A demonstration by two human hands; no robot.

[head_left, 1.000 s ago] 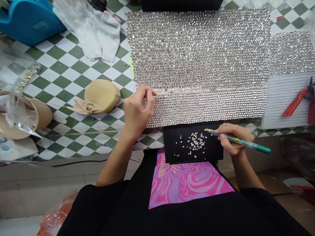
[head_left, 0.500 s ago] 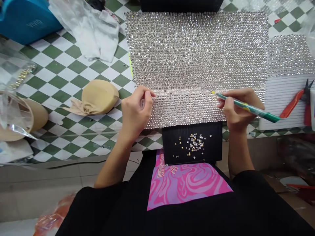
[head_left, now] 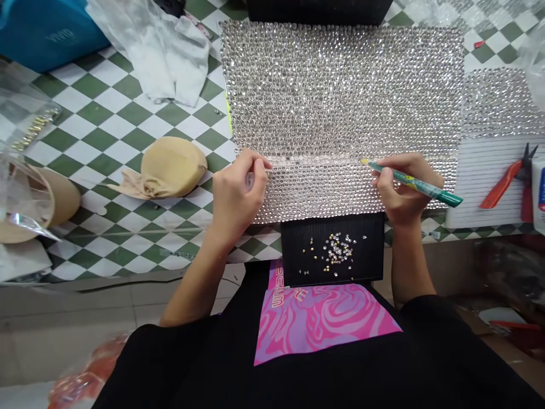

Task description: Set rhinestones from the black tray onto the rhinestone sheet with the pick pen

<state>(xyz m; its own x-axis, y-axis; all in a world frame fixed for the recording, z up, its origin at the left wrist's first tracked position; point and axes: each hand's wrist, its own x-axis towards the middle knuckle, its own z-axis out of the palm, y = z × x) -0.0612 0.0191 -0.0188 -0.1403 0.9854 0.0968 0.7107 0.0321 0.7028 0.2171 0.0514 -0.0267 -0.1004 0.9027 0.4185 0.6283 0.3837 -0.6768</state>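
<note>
A sheet covered with rows of clear rhinestones (head_left: 340, 91) lies before me, with a pale bare strip running across its lower part. My right hand (head_left: 404, 187) grips a green pen-shaped stick (head_left: 419, 186); its yellow tip touches or hovers just over the right end of that strip. At the strip's left end, my left hand (head_left: 240, 193) rests on the sheet's edge, fingers curled and thumb against the forefinger. Whatever it may pinch is hidden. Below the sheet, a black tray (head_left: 293, 227) carries loose clear and gold-coloured rhinestones (head_left: 338, 249).
Left of my hands sits a beige cloth-covered pad (head_left: 174, 165), with a roll of tape (head_left: 63, 196) farther left. White cloth (head_left: 170, 62) and a blue box (head_left: 55, 34) lie at the back left. Red-handled pliers (head_left: 504, 182) rest on a lined white sheet (head_left: 472, 170) at right.
My right hand has shifted slightly left along the bare strip, carrying the green stick's tip with it. My left hand stays at the sheet's left edge.
</note>
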